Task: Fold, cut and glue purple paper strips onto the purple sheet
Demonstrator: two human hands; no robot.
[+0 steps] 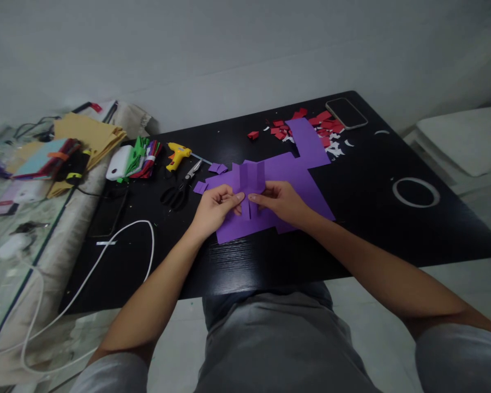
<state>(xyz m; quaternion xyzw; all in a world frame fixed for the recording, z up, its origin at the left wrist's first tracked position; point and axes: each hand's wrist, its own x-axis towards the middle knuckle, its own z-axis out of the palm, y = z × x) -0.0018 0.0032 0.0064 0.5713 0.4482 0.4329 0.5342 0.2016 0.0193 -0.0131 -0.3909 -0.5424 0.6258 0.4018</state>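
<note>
Between my two hands is a folded piece of purple paper (250, 176), with upright creased panels. My left hand (217, 206) pinches its left side, thumb and fingers pressed together. On the right side, my right hand (281, 202) grips it the same way, thumb near the middle crease. Beneath both hands lie larger purple paper sheets (315, 202) on the black table. Small purple paper pieces (217, 168) lie just beyond my left hand. Another purple strip (309, 143) rests over the scraps at the back right.
Black-handled scissors (180, 188) and a yellow glue gun (178, 155) lie left of the paper. Red paper scraps (325, 124) and a phone (347, 113) are at the back right. A white ring (415, 192) lies at right. A white cable (150, 240) crosses the left edge.
</note>
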